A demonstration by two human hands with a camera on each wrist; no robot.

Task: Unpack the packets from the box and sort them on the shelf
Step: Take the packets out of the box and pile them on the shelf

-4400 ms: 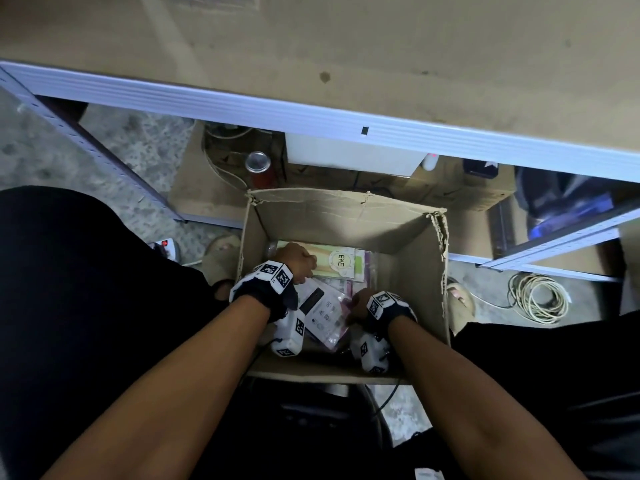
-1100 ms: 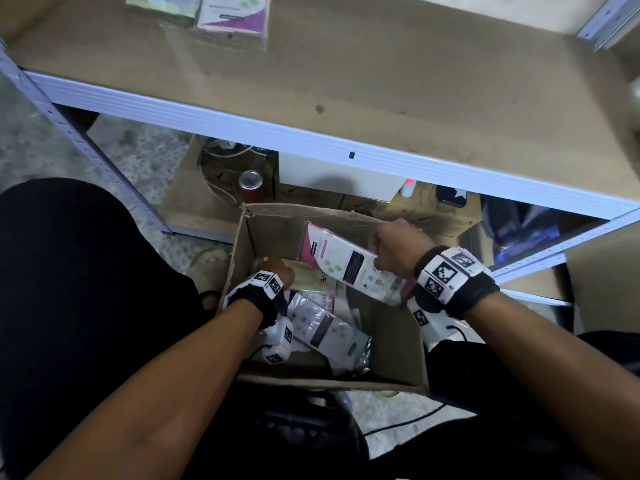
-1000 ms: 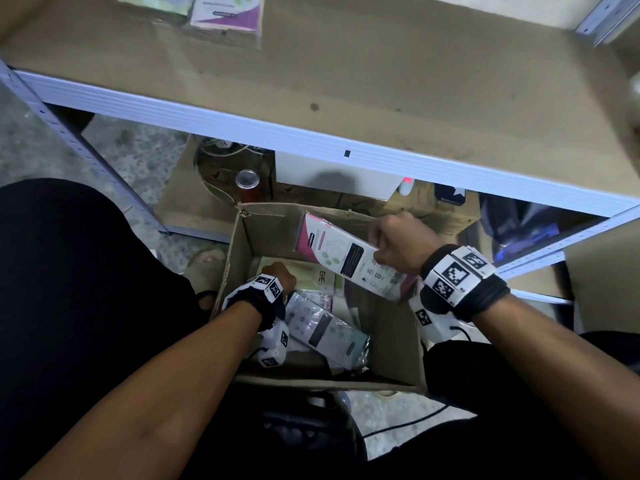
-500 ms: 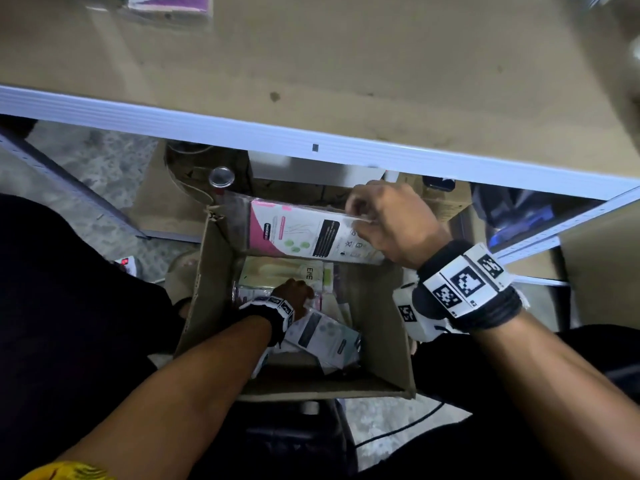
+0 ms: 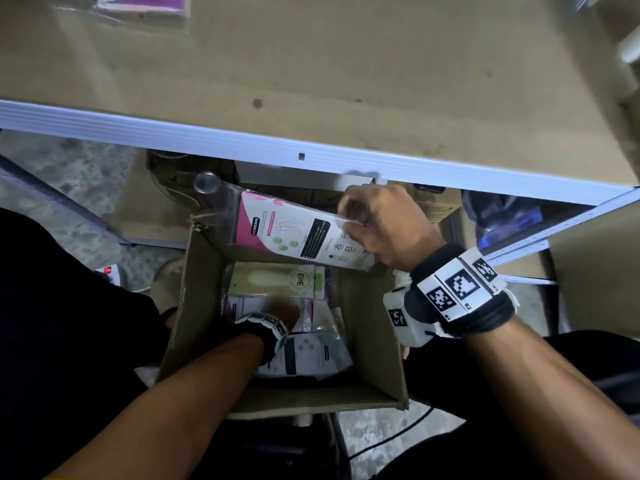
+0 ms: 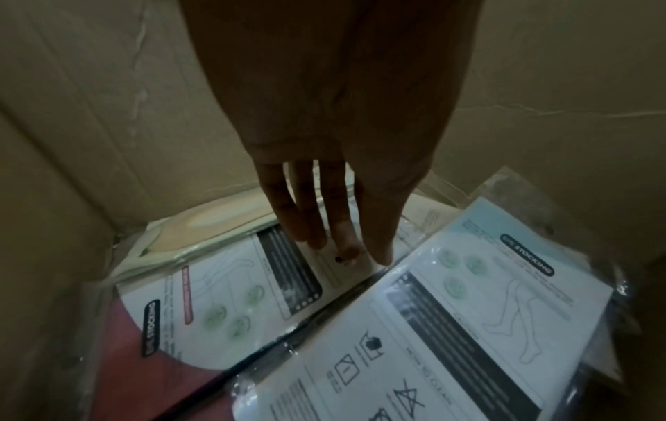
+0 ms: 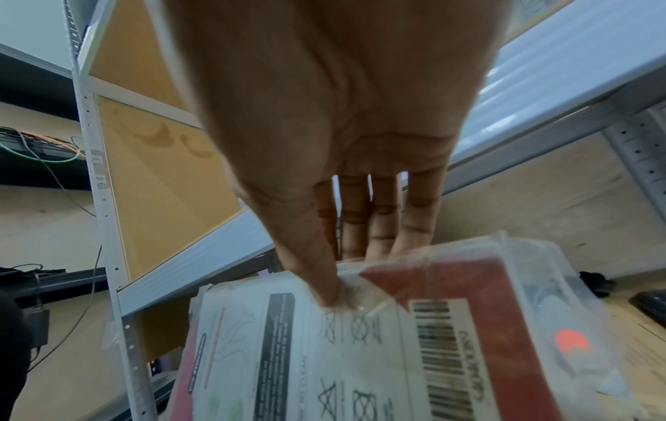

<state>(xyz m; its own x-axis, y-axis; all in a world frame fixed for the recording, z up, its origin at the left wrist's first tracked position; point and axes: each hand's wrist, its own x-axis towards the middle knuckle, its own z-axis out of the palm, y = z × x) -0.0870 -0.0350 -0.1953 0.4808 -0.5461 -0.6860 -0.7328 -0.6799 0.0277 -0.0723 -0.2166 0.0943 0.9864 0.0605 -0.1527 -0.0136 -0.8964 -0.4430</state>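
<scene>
Transfer step in hand. Right hand [image 5: 384,226] has a clenched grip pinching a pink packet [image 5: 298,239] above the box [image 5: 367,344], just below the shelf [image 5: 311,64] edge. Left hand [image 6: 335,159], grip released, rests flat on packets inside. Next move, judged: lift over the edge, place with like packets.

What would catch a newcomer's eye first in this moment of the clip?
Most striking is the pink-and-white plastic-wrapped stocking packet, pinched at one end by the right hand above the far edge of the open brown cardboard box, just below the white-edged wooden shelf. Next comes the left hand, reaching deep inside the box with straight fingers towards more flat printed packets lying there.
</scene>
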